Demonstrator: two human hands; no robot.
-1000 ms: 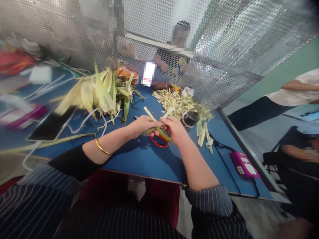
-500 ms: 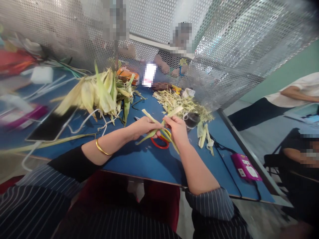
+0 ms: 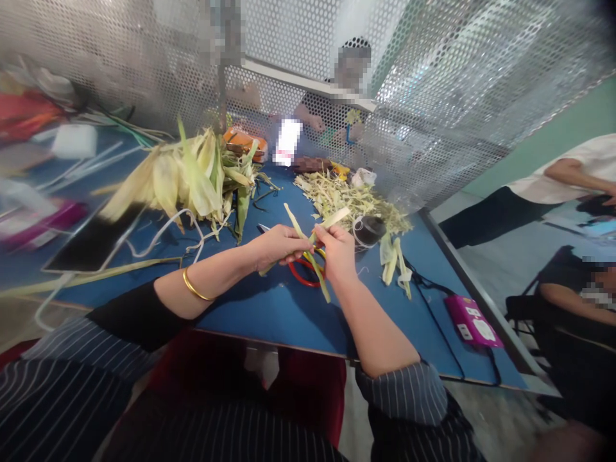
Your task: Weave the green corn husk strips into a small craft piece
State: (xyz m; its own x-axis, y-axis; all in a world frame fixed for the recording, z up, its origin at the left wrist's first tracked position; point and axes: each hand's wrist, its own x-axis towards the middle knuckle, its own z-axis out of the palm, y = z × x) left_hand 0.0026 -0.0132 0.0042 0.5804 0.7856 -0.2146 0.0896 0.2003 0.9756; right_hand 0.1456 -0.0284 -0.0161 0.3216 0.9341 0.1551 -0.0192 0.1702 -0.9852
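Note:
Two narrow corn husk strips (image 3: 319,276) cross between my hands above the blue table (image 3: 269,314). My left hand (image 3: 283,247) pinches them near the crossing, and my right hand (image 3: 337,247) is closed on them just to the right, with a pale end sticking up past its fingers. Scissors with red and yellow handles (image 3: 304,280) lie on the table beneath my hands, partly hidden. Right of my right hand stands a spool of dark thread (image 3: 369,230). Beyond it spreads a pile of shredded husk (image 3: 337,196).
Husk leaves (image 3: 192,173) are heaped at the left, beside a phone (image 3: 91,240) and white cable (image 3: 158,247). A purple packet (image 3: 473,321) sits at the right. Behind a perforated screen (image 3: 298,38) is a person; other people are at the right.
The crossed strips have turned between my fingers: the upper left end points more upright, and the lower end has swung left. Both hands stay closed on them.

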